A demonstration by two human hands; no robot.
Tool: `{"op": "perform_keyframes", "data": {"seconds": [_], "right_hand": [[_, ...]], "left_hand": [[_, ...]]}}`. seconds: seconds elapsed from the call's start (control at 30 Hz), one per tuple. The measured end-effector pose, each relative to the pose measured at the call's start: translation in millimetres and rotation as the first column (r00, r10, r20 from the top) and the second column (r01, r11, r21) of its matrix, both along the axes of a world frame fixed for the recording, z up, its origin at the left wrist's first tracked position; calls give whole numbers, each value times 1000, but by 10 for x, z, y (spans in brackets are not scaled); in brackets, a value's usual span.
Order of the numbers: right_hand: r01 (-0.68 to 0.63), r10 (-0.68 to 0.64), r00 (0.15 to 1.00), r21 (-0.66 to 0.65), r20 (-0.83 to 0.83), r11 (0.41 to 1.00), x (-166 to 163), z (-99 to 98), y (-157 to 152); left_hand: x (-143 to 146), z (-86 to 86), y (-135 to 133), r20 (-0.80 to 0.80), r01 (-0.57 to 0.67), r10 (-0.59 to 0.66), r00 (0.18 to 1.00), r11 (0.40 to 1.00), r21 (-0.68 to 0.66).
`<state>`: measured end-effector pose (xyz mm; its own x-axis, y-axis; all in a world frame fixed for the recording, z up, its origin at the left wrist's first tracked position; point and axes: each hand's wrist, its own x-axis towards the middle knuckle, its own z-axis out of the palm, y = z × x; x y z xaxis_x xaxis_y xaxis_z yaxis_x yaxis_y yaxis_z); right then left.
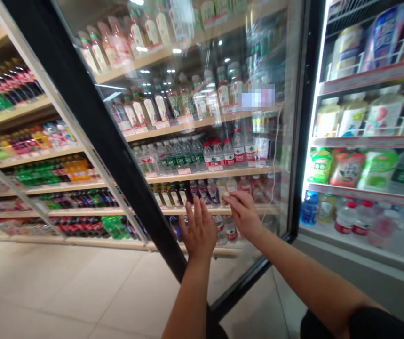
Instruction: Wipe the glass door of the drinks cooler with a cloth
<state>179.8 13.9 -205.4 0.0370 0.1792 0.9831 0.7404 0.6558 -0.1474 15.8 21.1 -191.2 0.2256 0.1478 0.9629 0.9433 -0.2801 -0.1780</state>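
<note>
A black-framed glass cooler door point(124, 155) stands swung open in front of me. My left hand point(199, 229) lies flat on the glass with fingers stretched upward, open. My right hand point(242, 213) presses on the glass just to its right, fingers bent and close together, with something small and pale at the fingertips that I cannot make out. Through the glass show wooden shelves point(209, 175) lined with water and drink bottles.
The lit cooler interior point(367, 141) at the right holds bottles and cartons on white wire shelves. More drink shelves point(39, 155) run along the left. Pale floor tiles point(64, 292) lie below. The door's lower corner point(219, 308) is close to my arms.
</note>
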Motion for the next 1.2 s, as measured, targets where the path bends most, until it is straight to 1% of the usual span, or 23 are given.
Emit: {"op": "perform_keyframes", "data": {"seconds": [0.1, 0.13, 0.17, 0.2, 0.23, 0.33, 0.37, 0.4, 0.43, 0.53, 0.57, 0.6, 0.63, 0.67, 0.77, 0.8, 0.83, 0.87, 0.97, 1.0, 1.07, 1.13, 1.2], "right_hand": [[-36, 36, 998, -20, 42, 999, -45, -153, -57], [-50, 52, 997, -34, 61, 998, -56, -188, -73], [-59, 62, 995, -40, 74, 997, -62, -180, -79], [-58, 60, 995, -35, 75, 998, -63, -122, -73], [-46, 47, 997, -18, 64, 999, -62, -18, -54], [13, -14, 1000, 47, 14, 999, -73, 369, 30], [26, -27, 1000, 63, 6, 998, -85, 440, 50], [27, -28, 1000, 73, 13, 997, -99, 452, 58], [16, -18, 999, 78, 35, 997, -112, 406, 56], [-49, 41, 987, 49, 153, 998, -112, 95, 15], [-60, 54, 982, 30, 180, 998, -95, 21, 5], [-59, 54, 981, 19, 186, 998, -71, -2, 2], [-44, 40, 984, 19, 171, 999, -44, 34, 7], [-19, 15, 990, 27, 141, 999, -17, 119, 20], [73, -75, 996, 69, 37, 995, 22, 465, 70], [89, -91, 996, 75, 22, 993, 19, 532, 79], [89, -91, 996, 79, 23, 993, 11, 550, 79], [73, -77, 996, 81, 43, 994, 3, 524, 73], [-18, 8, 988, 60, 157, 998, 9, 355, 45], [-33, 24, 984, 51, 177, 998, 27, 337, 44], [-12, 4, 989, 56, 145, 998, 75, 420, 61], [46, -50, 997, 80, 54, 996, 116, 585, 91], [87, -87, 996, 94, -9, 992, 126, 677, 106]], "left_hand": [[5, 15, -16, -16, -34, 35, 999, 999, 29], [6, 18, -20, -19, -41, 42, 999, 999, 34], [5, 18, -23, -24, -47, 48, 999, 998, 37], [5, 17, -25, -24, -53, 54, 998, 998, 37], [3, 15, -26, -24, -59, 59, 998, 998, 34], [0, 5, -28, -19, -65, 66, 998, 998, 19], [-1, 2, -31, -19, -62, 62, 998, 998, 15], [-2, 0, -35, -18, -58, 58, 998, 998, 14], [-3, -1, -39, -17, -55, 55, 998, 998, 14], [-6, 0, -49, -8, -46, 47, 999, 999, 25], [-7, 0, -50, -6, -45, 45, 999, 999, 27], [-9, 1, -49, -6, -45, 45, 999, 999, 28], [-10, 0, -47, -9, -44, 45, 999, 999, 29], [-11, 0, -45, -13, -45, 46, 999, 999, 28], [-12, -8, -39, -16, -48, 48, 999, 999, 22], [-12, -11, -39, -16, -46, 47, 999, 999, 19], [-12, -13, -41, -15, -44, 44, 999, 999, 14], [-11, -15, -44, -14, -41, 41, 999, 999, 7], [-8, -12, -55, -18, -41, 41, 999, 999, 4], [-7, -8, -57, -18, -42, 42, 999, 999, 9], [-3, 0, -59, -15, -43, 43, 999, 999, 28], [1, 8, -59, -12, -48, 48, 999, 998, 34], [3, 13, -59, -11, -56, 56, 998, 998, 32]]}}
